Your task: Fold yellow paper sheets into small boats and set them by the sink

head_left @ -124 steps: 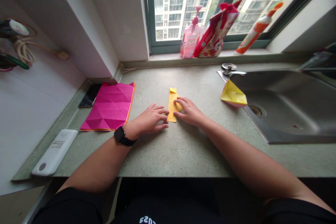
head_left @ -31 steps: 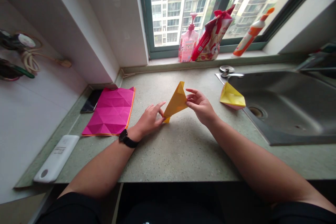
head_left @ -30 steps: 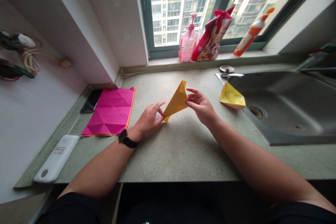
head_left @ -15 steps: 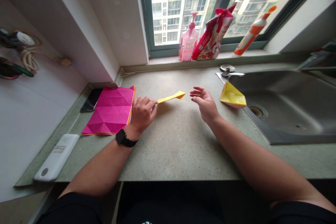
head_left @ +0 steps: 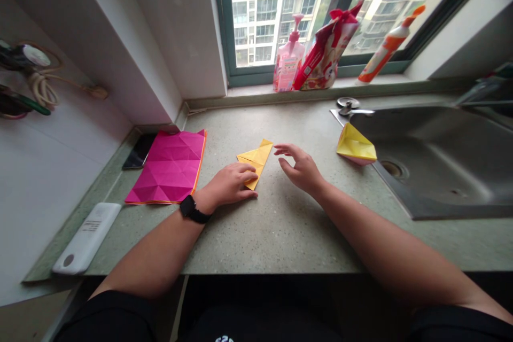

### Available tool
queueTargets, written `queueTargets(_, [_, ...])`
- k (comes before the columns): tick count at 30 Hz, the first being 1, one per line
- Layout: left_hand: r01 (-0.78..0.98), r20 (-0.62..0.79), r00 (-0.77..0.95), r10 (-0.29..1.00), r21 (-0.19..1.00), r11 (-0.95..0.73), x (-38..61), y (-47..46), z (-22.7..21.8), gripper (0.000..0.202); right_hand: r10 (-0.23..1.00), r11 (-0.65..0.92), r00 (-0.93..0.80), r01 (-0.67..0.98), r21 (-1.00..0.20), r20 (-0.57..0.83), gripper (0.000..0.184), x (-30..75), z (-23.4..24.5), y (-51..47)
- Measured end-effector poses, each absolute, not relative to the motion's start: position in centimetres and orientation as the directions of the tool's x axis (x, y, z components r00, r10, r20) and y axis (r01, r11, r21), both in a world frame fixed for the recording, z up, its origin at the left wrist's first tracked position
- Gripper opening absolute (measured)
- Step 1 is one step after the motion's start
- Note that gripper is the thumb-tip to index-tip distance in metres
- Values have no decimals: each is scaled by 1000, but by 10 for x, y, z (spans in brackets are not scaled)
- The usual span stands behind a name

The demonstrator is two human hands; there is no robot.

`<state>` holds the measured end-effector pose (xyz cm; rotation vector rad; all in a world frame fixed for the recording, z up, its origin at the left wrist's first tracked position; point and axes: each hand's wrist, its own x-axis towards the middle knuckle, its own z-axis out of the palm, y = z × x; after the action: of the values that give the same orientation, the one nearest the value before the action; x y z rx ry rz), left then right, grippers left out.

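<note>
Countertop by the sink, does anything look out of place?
The folded yellow paper form looks oddly placed: it sits right at the edge of the steel sink, where water could perhaps reach it, apart from the other folded paper and the pink sheet.

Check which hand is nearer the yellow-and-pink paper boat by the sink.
Right hand, left of the boat, not touching it. Left hand farther left, on the folded yellow paper.
</note>
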<state>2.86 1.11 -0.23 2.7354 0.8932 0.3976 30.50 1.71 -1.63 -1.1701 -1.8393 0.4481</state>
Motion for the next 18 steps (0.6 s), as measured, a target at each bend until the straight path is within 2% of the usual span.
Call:
queueTargets(3, [609,173,727,664,285,-741,30,8,-2,63,847,513,-227,586,-627,480,38,305,-16,15])
queueTargets(5, [660,182,685,706,256,-706,30,6,-1,67,842,528,-285,607,-594,458,35,306,-16,16])
queueTargets(9, [675,179,686,706,208,-708,31,5,0,52,780,626,-469,589,-511,415,29,307,-21,17])
queueTargets(12, [669,178,698,694,184,-720,31,5,2,45,712,700,-592,550,-455,379,32,306,-24,17])
queueTargets(18, [677,191,685,703,189,-711,33,3,2,25,687,718,-654,542,-436,318,22,308,-27,20])
